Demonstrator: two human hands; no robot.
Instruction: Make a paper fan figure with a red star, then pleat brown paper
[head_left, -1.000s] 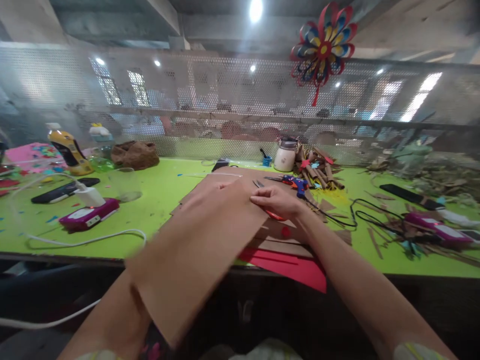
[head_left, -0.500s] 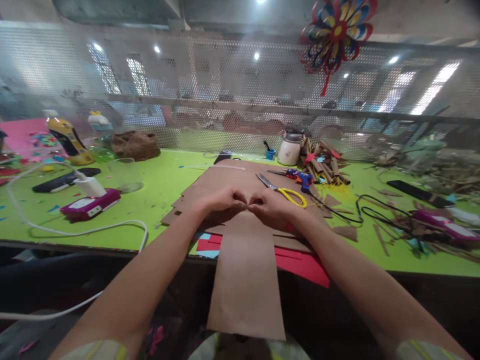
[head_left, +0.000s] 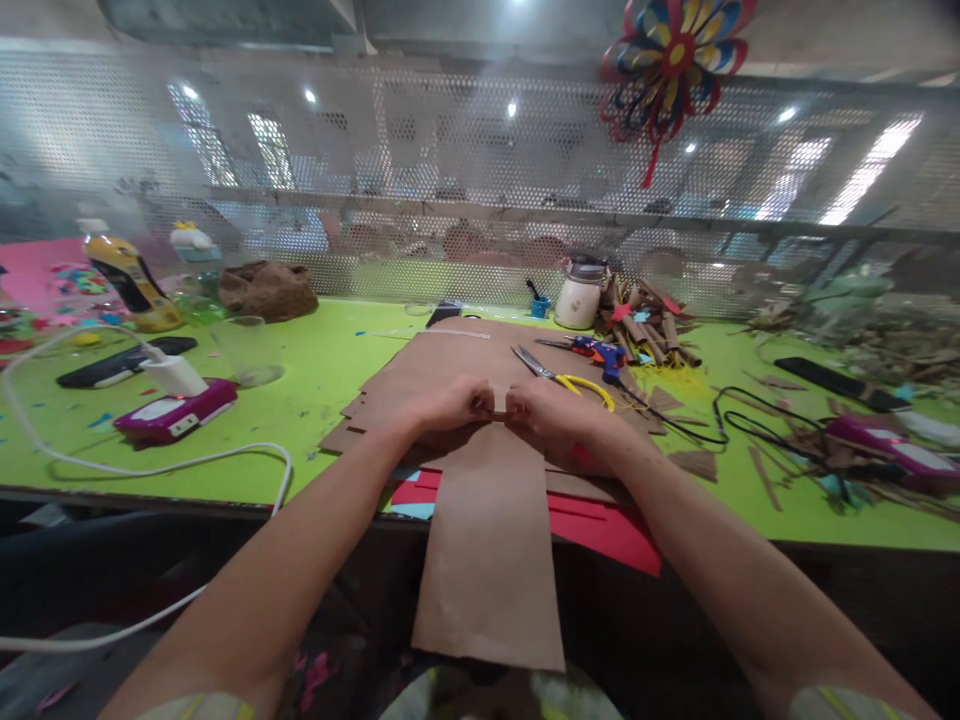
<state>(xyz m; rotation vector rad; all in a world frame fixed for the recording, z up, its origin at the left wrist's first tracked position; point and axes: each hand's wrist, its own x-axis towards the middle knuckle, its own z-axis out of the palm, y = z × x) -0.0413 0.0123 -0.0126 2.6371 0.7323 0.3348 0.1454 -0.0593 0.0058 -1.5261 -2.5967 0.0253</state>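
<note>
A long strip of brown kraft paper [head_left: 491,550] lies over the table's front edge, its near end hanging toward my body. At its far end the edge looks folded or rolled into a narrow band. My left hand [head_left: 459,402] pinches that band from the left, fingers curled. My right hand [head_left: 536,408] grips it just to the right, a small gap between the two. Beneath are stacked brown sheets [head_left: 420,370]. Scissors with yellow handles [head_left: 566,382] lie on the stack just beyond my right hand, beside a blue glue gun [head_left: 596,352].
Red paper [head_left: 607,535] sticks out past the front edge of the green table [head_left: 330,360]. A purple power strip [head_left: 176,412] with a white cable and a clear cup [head_left: 259,355] stand left. Behind are a white jar [head_left: 579,295] and rolled paper pieces [head_left: 660,330]. Black cable runs right.
My hands have moved slightly apart along the strip's far edge, and a narrow folded band now shows between them. The scissors and glue gun have stayed put.
</note>
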